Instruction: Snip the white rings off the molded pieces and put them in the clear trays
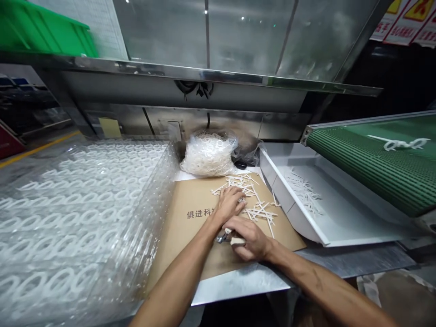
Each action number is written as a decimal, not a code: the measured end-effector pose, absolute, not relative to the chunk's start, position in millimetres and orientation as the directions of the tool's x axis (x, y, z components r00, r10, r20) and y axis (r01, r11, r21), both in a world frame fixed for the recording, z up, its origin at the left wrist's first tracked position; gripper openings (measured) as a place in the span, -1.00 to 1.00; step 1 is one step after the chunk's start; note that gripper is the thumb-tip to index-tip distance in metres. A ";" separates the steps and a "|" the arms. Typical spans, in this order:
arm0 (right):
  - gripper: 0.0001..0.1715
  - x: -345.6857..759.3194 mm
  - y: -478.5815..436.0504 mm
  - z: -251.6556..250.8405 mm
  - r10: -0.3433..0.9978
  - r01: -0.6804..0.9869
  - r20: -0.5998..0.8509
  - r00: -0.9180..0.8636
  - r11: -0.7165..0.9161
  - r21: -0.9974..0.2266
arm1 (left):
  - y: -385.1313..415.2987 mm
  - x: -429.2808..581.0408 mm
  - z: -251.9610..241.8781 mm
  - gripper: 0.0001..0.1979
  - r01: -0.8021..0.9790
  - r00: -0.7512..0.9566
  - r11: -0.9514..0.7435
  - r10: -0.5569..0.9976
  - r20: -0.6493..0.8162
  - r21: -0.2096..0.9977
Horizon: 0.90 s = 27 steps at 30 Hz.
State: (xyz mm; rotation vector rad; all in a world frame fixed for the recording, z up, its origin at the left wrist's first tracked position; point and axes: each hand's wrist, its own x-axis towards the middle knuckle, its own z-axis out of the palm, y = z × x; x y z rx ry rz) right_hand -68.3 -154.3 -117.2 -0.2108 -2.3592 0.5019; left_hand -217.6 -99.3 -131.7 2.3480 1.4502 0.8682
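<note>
The white sprues (pixel 260 211) lie in a loose, crisscrossed pile on a cardboard sheet (pixel 185 236). The left hand (pixel 231 202) bends over the pile's near left edge; whether its fingers pinch a piece cannot be told. Just below it, the right hand (pixel 250 238) is closed around pale-handled pliers (pixel 237 242), their metal head pointing left. The cardboard rests on a metal surface (pixel 245 284). Behind the pile sits a clear bag (pixel 211 156) full of small white parts. To the left, rows of white rings (pixel 68 231) lie under clear plastic. To the right, a white tray (pixel 350 200) holds more sprues, beside a green belt (pixel 368 159) carrying a white part (pixel 405 144). A green crate (pixel 51 32) stands at upper left.
</note>
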 end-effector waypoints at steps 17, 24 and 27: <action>-0.52 -54.5 -127.8 -146.2 0.434 0.259 0.730 -0.528 0.901 -0.348 | -100.5 -225.2 -127.4 -0.59 0.821 0.389 -0.451 0.891 0.234 0.350; -0.51 -44.5 -115.2 -146.7 0.474 0.345 0.720 -0.506 0.877 -0.335 | -108.4 -222.7 -127.8 -0.60 0.769 0.341 -0.452 0.888 0.308 0.452; -0.49 -44.3 -112.1 -153.1 0.470 0.345 0.728 -0.499 0.878 -0.331 | -105.6 -222.9 -131.2 -0.60 0.764 0.337 -0.455 0.886 0.320 0.456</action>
